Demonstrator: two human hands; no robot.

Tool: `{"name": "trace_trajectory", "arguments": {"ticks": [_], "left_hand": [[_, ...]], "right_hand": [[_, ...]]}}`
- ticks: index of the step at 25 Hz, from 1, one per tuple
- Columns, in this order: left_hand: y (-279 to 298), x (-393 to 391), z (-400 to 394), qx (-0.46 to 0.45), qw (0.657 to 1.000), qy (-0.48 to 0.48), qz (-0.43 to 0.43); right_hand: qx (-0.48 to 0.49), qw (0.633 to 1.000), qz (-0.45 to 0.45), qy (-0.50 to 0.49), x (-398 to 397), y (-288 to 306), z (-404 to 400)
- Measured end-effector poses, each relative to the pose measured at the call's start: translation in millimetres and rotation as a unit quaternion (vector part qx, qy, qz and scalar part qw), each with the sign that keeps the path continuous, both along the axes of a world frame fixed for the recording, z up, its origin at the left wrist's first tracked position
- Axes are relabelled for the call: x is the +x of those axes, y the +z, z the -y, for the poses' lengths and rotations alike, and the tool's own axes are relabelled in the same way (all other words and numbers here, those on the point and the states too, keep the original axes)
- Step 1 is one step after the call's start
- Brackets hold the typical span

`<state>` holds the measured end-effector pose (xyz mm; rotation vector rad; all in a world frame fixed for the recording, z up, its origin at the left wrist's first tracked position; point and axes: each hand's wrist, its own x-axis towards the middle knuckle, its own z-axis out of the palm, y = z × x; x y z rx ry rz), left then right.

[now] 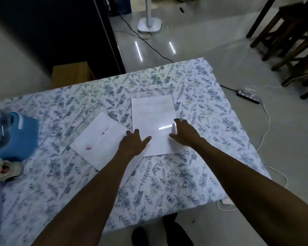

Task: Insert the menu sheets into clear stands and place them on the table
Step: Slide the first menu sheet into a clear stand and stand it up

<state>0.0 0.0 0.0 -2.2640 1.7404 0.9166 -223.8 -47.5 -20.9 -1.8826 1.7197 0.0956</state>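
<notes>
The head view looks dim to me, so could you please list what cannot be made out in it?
- Print on the right sheet: washed out by glare.
- Clear stand over that sheet: only faint edges show.
- Left sheet: its near corner is hidden by the left hand.
- Blue item at the left edge: cut off and blurred.
- Right hand: whether it grips anything is unclear.

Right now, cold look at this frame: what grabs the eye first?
Both hands, left and right, lie flat on a white sheet under glossy clear plastic at the centre of the floral tablecloth. Just left of it lies a second white sheet with pink marks. At the table's left edge sits a blue cloth with something clear on it.
</notes>
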Motion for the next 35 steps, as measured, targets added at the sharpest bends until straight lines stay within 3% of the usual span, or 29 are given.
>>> {"name": "trace_trajectory", "arguments": {"ticks": [4,8,13,17,19,22,26,29,35], "left_hand": [[-7.3,-13.2,10.1,-0.039,0.995,0.088,-0.034],[-9.4,-10.0,14.4,-0.035,0.985,0.155,-0.071],[-6.1,1.8,-4.0,-0.034,0.973,0.194,-0.119],[15.0,11.3,-29.5,-0.037,0.965,0.196,-0.173],[30.3,13.5,-44.3,-0.057,0.948,0.221,-0.224],[49.9,17.2,-61.8,-0.094,0.924,0.233,-0.288],[70.0,31.2,-76.4,-0.067,0.897,0.229,-0.373],[76.7,40.0,-75.3,-0.073,0.899,0.199,-0.382],[95.9,48.7,-17.9,-0.177,0.902,0.156,-0.362]], "right_hand": [[-0.015,0.998,-0.001,-0.063,1.3,-6.8,5.3],[0.012,0.985,0.079,-0.153,-3.7,-5.6,11.6],[0.011,0.973,0.166,-0.159,-25.0,2.5,4.1],[0.101,0.917,0.311,-0.229,-46.4,30.8,-17.7],[0.146,0.898,0.356,-0.214,-55.9,49.5,-30.6],[0.158,0.893,0.359,-0.22,-63.3,77.0,-45.3],[0.121,0.873,0.398,-0.255,-62.6,95.7,-65.9],[0.111,0.872,0.406,-0.25,-61.5,101.3,-63.1],[0.051,0.894,0.4,-0.195,-52.3,129.5,9.8]]}}
